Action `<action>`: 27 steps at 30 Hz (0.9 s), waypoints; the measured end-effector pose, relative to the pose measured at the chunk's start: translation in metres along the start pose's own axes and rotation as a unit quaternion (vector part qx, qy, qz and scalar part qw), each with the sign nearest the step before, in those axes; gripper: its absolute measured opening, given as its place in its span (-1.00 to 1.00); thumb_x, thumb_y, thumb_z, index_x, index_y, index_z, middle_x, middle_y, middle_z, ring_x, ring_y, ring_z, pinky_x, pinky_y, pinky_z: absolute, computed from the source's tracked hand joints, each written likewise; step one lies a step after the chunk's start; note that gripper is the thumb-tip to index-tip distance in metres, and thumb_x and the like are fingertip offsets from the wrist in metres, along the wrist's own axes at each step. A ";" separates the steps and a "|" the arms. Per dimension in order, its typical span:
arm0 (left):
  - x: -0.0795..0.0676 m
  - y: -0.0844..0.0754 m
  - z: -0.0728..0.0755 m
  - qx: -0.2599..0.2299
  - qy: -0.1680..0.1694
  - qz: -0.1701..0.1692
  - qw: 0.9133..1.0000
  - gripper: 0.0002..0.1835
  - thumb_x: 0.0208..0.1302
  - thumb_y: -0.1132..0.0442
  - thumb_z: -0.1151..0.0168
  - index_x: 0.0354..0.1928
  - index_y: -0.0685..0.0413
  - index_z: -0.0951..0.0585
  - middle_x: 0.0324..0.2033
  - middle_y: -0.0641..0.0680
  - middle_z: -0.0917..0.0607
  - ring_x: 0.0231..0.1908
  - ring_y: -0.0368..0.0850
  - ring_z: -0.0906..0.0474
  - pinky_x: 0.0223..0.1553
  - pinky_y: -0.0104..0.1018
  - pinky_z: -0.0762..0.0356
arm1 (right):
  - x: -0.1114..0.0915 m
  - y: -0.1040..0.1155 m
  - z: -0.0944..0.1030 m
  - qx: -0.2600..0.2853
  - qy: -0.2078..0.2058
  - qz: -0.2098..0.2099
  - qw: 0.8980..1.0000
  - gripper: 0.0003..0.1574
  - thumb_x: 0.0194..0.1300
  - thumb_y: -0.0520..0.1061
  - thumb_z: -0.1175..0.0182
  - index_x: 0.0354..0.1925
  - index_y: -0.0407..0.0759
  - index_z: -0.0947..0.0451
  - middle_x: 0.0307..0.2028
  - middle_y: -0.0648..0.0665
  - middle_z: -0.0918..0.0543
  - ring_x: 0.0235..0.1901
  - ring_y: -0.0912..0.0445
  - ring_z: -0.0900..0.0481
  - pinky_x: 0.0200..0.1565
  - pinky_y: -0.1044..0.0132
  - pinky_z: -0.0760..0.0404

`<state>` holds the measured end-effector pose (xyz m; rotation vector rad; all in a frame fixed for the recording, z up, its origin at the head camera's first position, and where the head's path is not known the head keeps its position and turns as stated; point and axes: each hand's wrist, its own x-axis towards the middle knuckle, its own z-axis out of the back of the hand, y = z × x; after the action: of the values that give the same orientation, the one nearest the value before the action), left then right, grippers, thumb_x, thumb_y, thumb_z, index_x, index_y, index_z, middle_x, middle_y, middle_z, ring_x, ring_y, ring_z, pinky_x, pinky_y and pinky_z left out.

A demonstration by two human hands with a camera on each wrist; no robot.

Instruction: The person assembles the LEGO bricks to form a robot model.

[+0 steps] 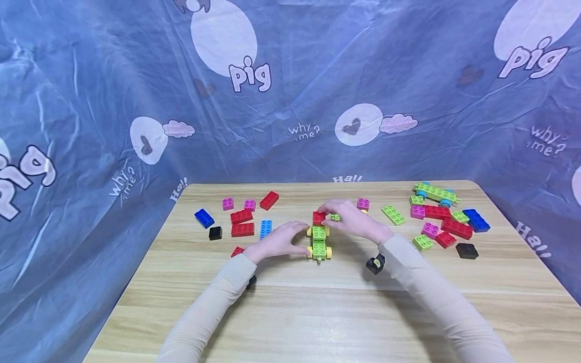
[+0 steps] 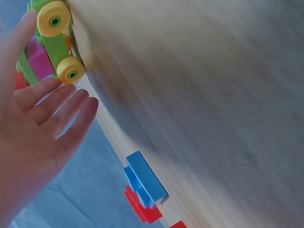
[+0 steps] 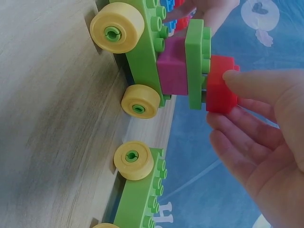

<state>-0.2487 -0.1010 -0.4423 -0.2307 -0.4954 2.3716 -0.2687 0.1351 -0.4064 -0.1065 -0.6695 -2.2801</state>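
Observation:
A lime-green toy car base (image 1: 319,247) on yellow wheels stands mid-table. In the right wrist view, a pink brick (image 3: 172,66) sits on this base, with a green plate (image 3: 194,64) above it. Topmost is a red brick (image 3: 221,84), pinched between thumb and fingers of my right hand (image 1: 347,218); it is against the plate's studs, but I cannot tell if fully pressed down. My left hand (image 1: 282,239) holds the car from the left side, thumb and forefinger spanning its yellow wheels (image 2: 71,70). Its other fingers are loosely extended.
A second green wheeled base (image 3: 137,199) is partly hidden by my right hand in the head view. Red, blue and pink bricks (image 1: 242,230) lie left. More bricks (image 1: 456,228) and a blue-wheeled car (image 1: 436,193) lie right. A black piece (image 1: 375,263) lies near my right forearm.

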 end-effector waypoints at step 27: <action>0.018 -0.004 0.007 -0.114 -0.039 0.029 0.992 -0.21 0.07 -0.18 -0.30 0.28 0.09 -0.37 0.19 0.11 -0.51 0.18 0.00 -0.45 0.23 -0.10 -0.44 | -0.004 -0.001 0.001 -0.004 -0.021 0.037 0.999 -0.66 0.22 -0.14 -0.23 -0.02 -0.19 -0.57 -0.12 -0.13 -0.69 -0.13 0.04 -0.66 -0.02 0.22 -0.65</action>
<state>-0.2613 -0.0883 -0.4352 -0.2588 -0.8093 2.3863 -0.2662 0.1389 -0.4073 -0.1818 -0.6676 -2.2153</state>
